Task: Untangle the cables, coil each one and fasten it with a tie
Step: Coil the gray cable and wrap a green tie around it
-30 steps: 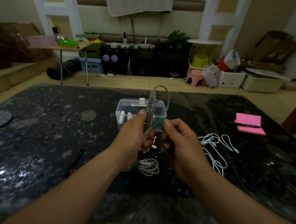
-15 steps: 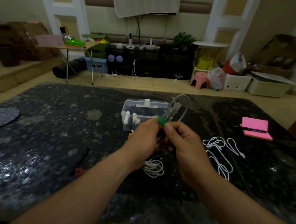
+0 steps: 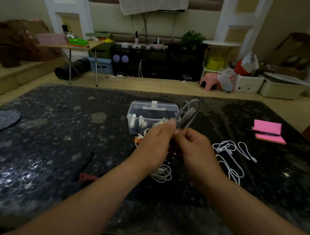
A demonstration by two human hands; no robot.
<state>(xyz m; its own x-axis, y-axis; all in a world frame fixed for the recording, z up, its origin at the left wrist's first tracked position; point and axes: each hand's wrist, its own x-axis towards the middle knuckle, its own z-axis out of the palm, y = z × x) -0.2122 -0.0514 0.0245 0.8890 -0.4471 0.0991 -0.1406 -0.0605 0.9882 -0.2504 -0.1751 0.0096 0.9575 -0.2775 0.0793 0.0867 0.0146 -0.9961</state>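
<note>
Left hand [image 3: 154, 145] and right hand [image 3: 194, 147] pinch the cable [image 3: 191, 110] by the box [image 3: 151, 108]. Fastening step, I'd guess; cinch the tie next.

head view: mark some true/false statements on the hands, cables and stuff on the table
1. Left hand and right hand both hold the grey cable above the table. True.
2. A pen rests on the pink notepad. True.
3. The pink notepad lies left of the clear box. False: it lies to the right of it, near the table's right edge.
4. The loose white cable sits inside the clear box. False: it lies on the table, right of the right hand.
</note>
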